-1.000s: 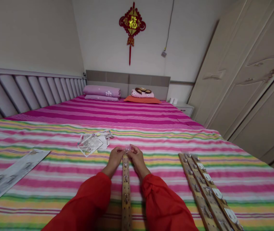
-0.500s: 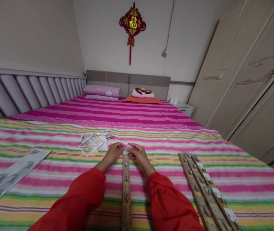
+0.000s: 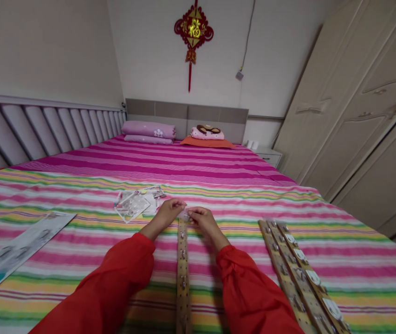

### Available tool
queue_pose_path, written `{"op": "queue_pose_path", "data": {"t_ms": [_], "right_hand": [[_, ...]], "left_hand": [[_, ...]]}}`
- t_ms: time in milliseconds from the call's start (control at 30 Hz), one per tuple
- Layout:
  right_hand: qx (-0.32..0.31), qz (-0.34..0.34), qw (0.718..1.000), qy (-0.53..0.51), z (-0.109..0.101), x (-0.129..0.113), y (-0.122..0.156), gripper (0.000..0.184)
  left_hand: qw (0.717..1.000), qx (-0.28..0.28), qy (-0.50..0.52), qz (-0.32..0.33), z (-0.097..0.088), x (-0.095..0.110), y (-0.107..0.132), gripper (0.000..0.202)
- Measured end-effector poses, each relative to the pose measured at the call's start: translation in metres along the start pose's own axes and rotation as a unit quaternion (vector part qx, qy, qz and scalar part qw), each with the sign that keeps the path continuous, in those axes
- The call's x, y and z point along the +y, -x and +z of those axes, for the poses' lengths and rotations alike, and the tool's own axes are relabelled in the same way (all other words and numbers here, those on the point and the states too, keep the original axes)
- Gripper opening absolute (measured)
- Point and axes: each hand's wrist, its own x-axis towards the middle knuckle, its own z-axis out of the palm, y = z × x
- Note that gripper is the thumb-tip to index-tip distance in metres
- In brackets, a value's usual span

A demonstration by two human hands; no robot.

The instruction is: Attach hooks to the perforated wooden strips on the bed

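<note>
A narrow wooden strip (image 3: pixel 183 262) with rows of holes and several small metal fittings lies lengthwise on the striped cloth, between my forearms. At its far end is a small, clear, whitish plastic piece (image 3: pixel 184 214). My right hand (image 3: pixel 203 221) pinches this piece from the right. My left hand (image 3: pixel 168 212) is closed, thumb and fingertips together just above the piece's left side; what they hold is too small to make out. Left of my left hand lies a loose pile of clear packets and papers (image 3: pixel 133 205).
Several similar wooden strips (image 3: pixel 297 278) lie side by side at the right, one bearing white round pieces. A long printed card (image 3: pixel 23 250) lies at the left. Beyond the striped cloth (image 3: pixel 239 260) are folded bedding (image 3: pixel 149 131) and a headboard (image 3: pixel 215 118). A wardrobe (image 3: pixel 351 116) stands right.
My left fingertips have risen slightly above the plastic piece, while my right hand has shifted a little to the right and still pinches it. The strip stays in place; the view tilts slightly.
</note>
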Motion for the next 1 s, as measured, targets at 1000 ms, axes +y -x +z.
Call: {"op": "queue_pose_path", "data": {"t_ms": [1000], "right_hand": [[0.133, -0.001, 0.988, 0.08, 0.002, 0.055, -0.01, 0.002]], "left_hand": [[0.988, 0.105, -0.032, -0.107, 0.007, -0.07, 0.002, 0.013]]}}
